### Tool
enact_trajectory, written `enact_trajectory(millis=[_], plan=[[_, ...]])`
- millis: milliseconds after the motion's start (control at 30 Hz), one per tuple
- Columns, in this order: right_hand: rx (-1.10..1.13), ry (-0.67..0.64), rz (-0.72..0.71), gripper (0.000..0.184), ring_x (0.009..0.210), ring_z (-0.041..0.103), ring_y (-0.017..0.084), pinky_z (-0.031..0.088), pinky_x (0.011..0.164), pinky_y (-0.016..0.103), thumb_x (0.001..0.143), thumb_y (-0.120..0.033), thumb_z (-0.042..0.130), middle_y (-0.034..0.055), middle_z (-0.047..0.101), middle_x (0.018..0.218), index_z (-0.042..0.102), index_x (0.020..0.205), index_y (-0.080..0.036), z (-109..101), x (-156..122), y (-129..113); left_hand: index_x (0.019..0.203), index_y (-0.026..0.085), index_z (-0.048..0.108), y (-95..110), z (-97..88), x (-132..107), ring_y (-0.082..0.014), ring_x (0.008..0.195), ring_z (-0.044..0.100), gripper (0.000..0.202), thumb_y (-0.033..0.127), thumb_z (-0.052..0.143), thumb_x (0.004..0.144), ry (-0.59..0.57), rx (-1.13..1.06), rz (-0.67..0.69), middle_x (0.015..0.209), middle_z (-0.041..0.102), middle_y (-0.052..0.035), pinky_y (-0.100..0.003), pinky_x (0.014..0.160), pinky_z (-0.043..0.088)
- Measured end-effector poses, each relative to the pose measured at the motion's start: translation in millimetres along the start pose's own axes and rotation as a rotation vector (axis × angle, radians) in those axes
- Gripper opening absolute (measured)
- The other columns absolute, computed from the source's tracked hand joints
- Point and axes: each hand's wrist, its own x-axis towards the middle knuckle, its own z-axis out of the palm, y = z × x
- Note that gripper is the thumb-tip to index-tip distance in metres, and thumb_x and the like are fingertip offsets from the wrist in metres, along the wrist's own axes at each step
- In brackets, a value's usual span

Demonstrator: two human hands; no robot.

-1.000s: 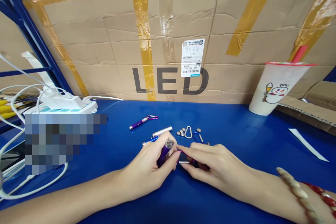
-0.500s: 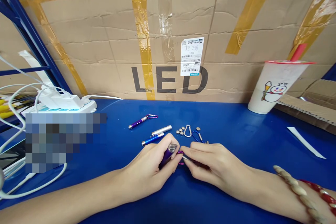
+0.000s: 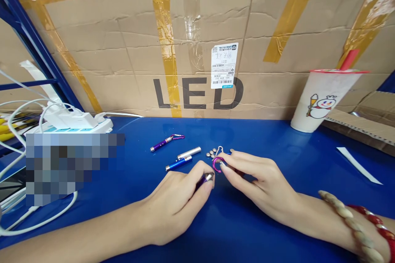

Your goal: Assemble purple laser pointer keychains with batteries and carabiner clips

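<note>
My left hand [image 3: 182,197] is closed round a small purple flashlight [image 3: 202,181], its silver end showing between thumb and forefinger. Between the thumb and fingers of my right hand [image 3: 262,178] is a magenta carabiner [image 3: 216,163], its hook end sticking out to the left. The two held things are apart. Behind my hands lie a blue flashlight [image 3: 179,163] and a silver flashlight [image 3: 189,153], side by side. Farther back is another purple flashlight [image 3: 160,144] with a carabiner on its end. Several button cells [image 3: 212,155] sit near a silver carabiner [image 3: 220,150], partly hidden by my right hand.
A large taped cardboard box [image 3: 132,57] stands along the back of the blue table [image 3: 129,139]. On the right are a drink cup [image 3: 324,102] with a red straw and a white strip [image 3: 358,165]. White cables and a power strip [image 3: 77,125] occupy the left.
My right hand has moved away from my left and slightly up with the magenta carabiner. My left hand has turned a little, still gripping the purple flashlight.
</note>
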Motion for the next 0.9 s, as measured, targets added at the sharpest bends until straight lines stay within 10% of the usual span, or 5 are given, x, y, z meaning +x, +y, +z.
enact_trajectory(millis=[900], plan=[[0.041,-0.063,-0.048,0.016,0.07,0.053,0.009,0.045,0.066,0.017,0.097,-0.018,0.044,0.0014,0.057,0.08,0.06,0.099,-0.016,0.7,-0.5,-3.4,0.079,0.02,0.033,-2.0,2.2,6.0,-0.0082,0.047,0.034,0.023,0.038,0.032,0.095,-0.001,-0.037,-0.07,0.054,0.039,0.0071,-0.021,0.047,0.027]])
